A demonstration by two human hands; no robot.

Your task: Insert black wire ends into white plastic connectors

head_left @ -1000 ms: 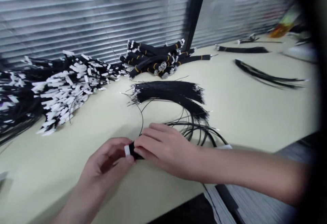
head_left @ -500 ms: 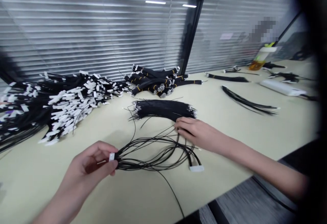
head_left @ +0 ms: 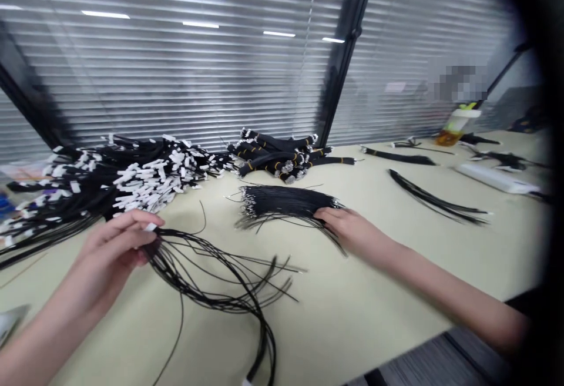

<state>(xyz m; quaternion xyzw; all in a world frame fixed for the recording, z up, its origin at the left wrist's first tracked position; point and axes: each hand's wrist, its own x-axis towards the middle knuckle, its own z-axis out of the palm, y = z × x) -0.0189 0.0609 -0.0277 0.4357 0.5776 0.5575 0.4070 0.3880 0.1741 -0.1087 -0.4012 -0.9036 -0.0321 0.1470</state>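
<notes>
My left hand (head_left: 117,240) pinches a small white connector (head_left: 150,227) at the left end of a black wire harness (head_left: 211,301). The harness wires fan out and loop over the table, some with loose ends. At the bottom edge of the view, a second white connector (head_left: 247,382) on the harness is mostly cut off. My right hand (head_left: 341,224) has its fingers closed on black wires at the right end of a flat bundle of cut wires (head_left: 286,201). Several of these wires sit apart along the bundle's near side.
On the left lies a large pile of harnesses with white connectors (head_left: 145,180). Tied black bundles (head_left: 277,157) are stacked behind the loose wires. Farther right are a loose wire bunch (head_left: 434,198), a white box-like device (head_left: 496,178) and a bottle with amber liquid (head_left: 453,128).
My left hand has moved left and up with the harness, dragging its far end toward the front edge. My right hand has moved slightly right, and some wires at the bundle's near side have shifted.
</notes>
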